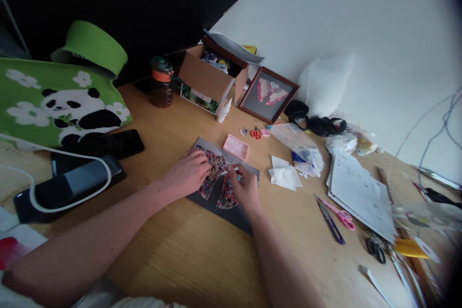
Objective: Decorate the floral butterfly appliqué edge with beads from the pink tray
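Note:
A dark grey sheet (234, 214) lies on the table, carrying a butterfly shape of floral-patterned fabric (228, 197) edged with small pale beads. My left hand (191, 171) rests on the sheet's left side, fingers loosely laid over the left wing. Above the middle of the butterfly, my right hand (244, 186) pinches a thin white pen-like stick (227, 171) whose tip points left, close to the fabric. Just behind the sheet, partly over its far edge, sits a pink tray (236, 147) of tiny white beads.
Behind are a small white bottle (224, 110), orange scissors (256, 133), an open cardboard box (204, 79), a framed butterfly (269, 95) and a drink bottle (161, 82). Tissues (284, 172), snips (330, 221), pink scissors (341, 214) and papers (361, 192) lie right; phones (115, 147) left.

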A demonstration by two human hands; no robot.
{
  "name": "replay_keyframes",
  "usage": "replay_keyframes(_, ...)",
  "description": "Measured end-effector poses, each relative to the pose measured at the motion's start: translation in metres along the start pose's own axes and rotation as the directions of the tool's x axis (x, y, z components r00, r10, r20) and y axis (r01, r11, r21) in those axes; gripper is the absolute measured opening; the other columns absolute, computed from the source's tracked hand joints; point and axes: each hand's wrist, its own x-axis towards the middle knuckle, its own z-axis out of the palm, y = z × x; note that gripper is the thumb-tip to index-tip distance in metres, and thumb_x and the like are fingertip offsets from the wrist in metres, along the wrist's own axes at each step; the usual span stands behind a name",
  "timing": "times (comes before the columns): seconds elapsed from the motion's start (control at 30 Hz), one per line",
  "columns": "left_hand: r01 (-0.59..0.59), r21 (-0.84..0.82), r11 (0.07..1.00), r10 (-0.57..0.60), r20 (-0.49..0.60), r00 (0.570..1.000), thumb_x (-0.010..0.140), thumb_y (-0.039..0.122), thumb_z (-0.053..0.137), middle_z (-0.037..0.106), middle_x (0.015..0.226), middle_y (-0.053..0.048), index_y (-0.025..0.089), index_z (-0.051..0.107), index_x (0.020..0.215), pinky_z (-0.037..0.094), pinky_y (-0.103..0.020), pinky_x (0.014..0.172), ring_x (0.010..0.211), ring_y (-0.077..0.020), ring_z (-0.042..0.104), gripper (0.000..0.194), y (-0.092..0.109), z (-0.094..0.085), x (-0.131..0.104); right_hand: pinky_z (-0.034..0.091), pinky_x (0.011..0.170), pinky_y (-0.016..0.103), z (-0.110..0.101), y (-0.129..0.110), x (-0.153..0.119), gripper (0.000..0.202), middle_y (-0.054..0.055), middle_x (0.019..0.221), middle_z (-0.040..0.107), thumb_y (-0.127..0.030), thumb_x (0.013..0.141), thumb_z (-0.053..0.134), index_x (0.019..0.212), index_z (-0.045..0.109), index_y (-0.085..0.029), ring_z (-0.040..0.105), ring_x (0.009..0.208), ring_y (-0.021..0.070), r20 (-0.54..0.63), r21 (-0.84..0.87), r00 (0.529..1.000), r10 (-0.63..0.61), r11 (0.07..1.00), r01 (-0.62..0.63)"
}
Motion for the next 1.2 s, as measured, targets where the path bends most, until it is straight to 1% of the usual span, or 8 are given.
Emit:
replay_keyframes(0.3, 0.012, -0.012, 1.000, -0.011, 0.014, 1.000, 0.097, 0.018, 0.051, 0.069, 0.102, -0.011, 0.014, 0.073, 0.100, 0.047, -0.046, 0.104, 0.116, -0.0276, 0.055, 0.022, 0.001, -0.001, 0.001, 0.047, 0.063, 0.027, 0.000, -0.001, 0.001, 0.036, 0.003, 0.066, 0.071, -0.047, 0.094, 0.053, 0.075, 0.068, -0.020, 0.066, 0.063, 0.0179, -0.003, 0.029, 1.000, 0.013, 1.000, -0.013)
replay_keyframes(0.57, 0.003, 0.002, 1.000, -0.003, 0.011, 1.000, 0.097, 0.018, 0.051, 0.070, 0.102, -0.011, 0.014, 0.073, 0.098, 0.047, -0.046, 0.104, 0.114, -0.0278, 0.056, 0.022, 0.003, -0.004, 0.002, 0.046, 0.060, 0.026, -0.001, -0.002, 0.001, 0.037, 0.002, 0.064, 0.071, -0.047, 0.095, 0.054, 0.075, 0.068, -0.020, 0.065, 0.061, 0.0168, 0.016, 0.079, 0.998, 0.061, 0.995, -0.062)
replay_keyframes(0.77, 0.019, 0.007, 1.000, -0.019, 0.026, 0.999, 0.096, 0.017, 0.053, 0.070, 0.102, -0.010, 0.013, 0.074, 0.100, 0.047, -0.047, 0.105, 0.115, -0.0280, 0.056, 0.021, 0.003, -0.003, 0.001, 0.045, 0.059, 0.026, -0.006, 0.001, 0.004, 0.039, 0.003, 0.065, 0.072, -0.052, 0.093, 0.055, 0.080, 0.070, -0.018, 0.065, 0.060, 0.0167, 0.038, 0.140, 0.995, 0.089, 0.986, -0.094)
replay_keyframes(0.83, 0.022, 0.003, 1.000, -0.022, 0.035, 0.999, 0.096, 0.018, 0.054, 0.070, 0.102, -0.010, 0.013, 0.074, 0.101, 0.047, -0.047, 0.106, 0.116, -0.0279, 0.056, 0.021, 0.003, -0.003, 0.001, 0.044, 0.057, 0.025, -0.013, 0.000, 0.011, 0.042, 0.004, 0.065, 0.072, -0.054, 0.093, 0.055, 0.082, 0.072, -0.018, 0.064, 0.059, 0.0161, 0.029, 0.158, 0.995, 0.100, 0.982, -0.104)
replay_keyframes(0.9, 0.022, -0.002, 1.000, -0.022, 0.040, 0.999, 0.096, 0.018, 0.054, 0.070, 0.101, -0.009, 0.013, 0.074, 0.101, 0.046, -0.047, 0.107, 0.115, -0.0278, 0.056, 0.021, 0.003, -0.001, 0.001, 0.042, 0.055, 0.025, -0.022, -0.001, 0.024, 0.044, 0.004, 0.066, 0.072, -0.057, 0.092, 0.055, 0.083, 0.072, -0.017, 0.063, 0.058, 0.0155, -0.002, 0.157, 0.995, 0.104, 0.982, -0.103)
replay_keyframes(1.03, 0.017, -0.005, 1.000, -0.017, 0.043, 0.999, 0.097, 0.017, 0.052, 0.071, 0.102, -0.010, 0.013, 0.074, 0.100, 0.046, -0.047, 0.107, 0.115, -0.0278, 0.056, 0.023, 0.002, 0.001, 0.001, 0.045, 0.058, 0.027, -0.040, 0.007, 0.062, 0.048, 0.005, 0.068, 0.073, -0.063, 0.090, 0.056, 0.084, 0.073, -0.018, 0.066, 0.062, 0.0174, -0.099, 0.154, 0.992, 0.075, 0.986, -0.060)
replay_keyframes(1.13, 0.020, -0.006, 1.000, -0.020, 0.041, 0.999, 0.097, 0.017, 0.052, 0.071, 0.102, -0.010, 0.013, 0.074, 0.100, 0.047, -0.048, 0.106, 0.115, -0.0277, 0.057, 0.023, 0.001, 0.001, 0.001, 0.047, 0.059, 0.029, -0.041, 0.025, 0.086, 0.052, 0.006, 0.065, 0.072, -0.068, 0.085, 0.057, 0.075, 0.069, -0.018, 0.066, 0.061, 0.0191, -0.173, 0.139, 0.980, 0.102, 0.987, -0.078)
replay_keyframes(1.2, 0.023, -0.007, 1.000, -0.023, 0.033, 0.999, 0.097, 0.017, 0.052, 0.071, 0.102, -0.009, 0.013, 0.074, 0.100, 0.047, -0.047, 0.106, 0.115, -0.0273, 0.057, 0.022, 0.001, 0.001, 0.001, 0.047, 0.059, 0.030, -0.037, 0.036, 0.093, 0.054, 0.006, 0.062, 0.071, -0.069, 0.085, 0.055, 0.070, 0.066, -0.019, 0.065, 0.058, 0.0194, -0.175, 0.113, 0.978, 0.116, 0.989, -0.098)
